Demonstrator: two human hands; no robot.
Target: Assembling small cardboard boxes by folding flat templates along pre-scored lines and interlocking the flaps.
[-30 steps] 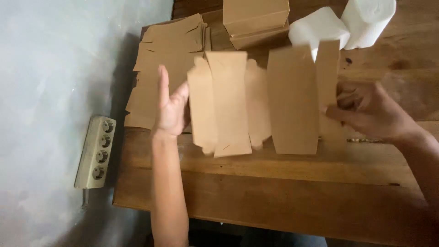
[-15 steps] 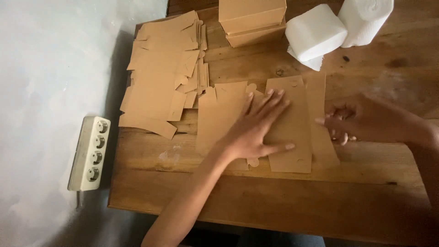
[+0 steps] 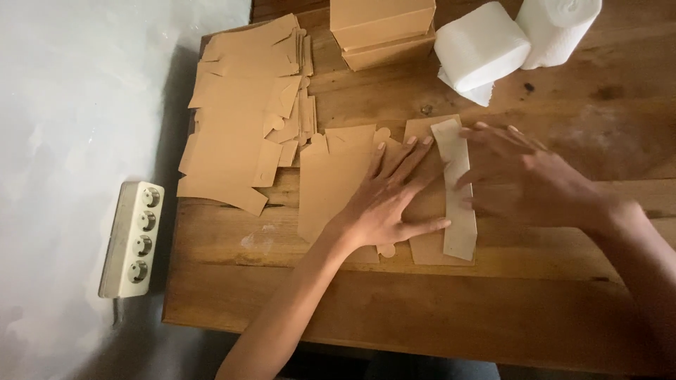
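Head view: wooden table (image 3: pixel 422 309), grey floor (image 3: pixel 63 105)

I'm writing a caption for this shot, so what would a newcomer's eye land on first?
First, the two hands at the centre: the left hand pressed flat on a brown card blank, the right hand by a folded side flap. Next, the loose pile of blanks at the table's far left, then the white paper rolls at the top right.
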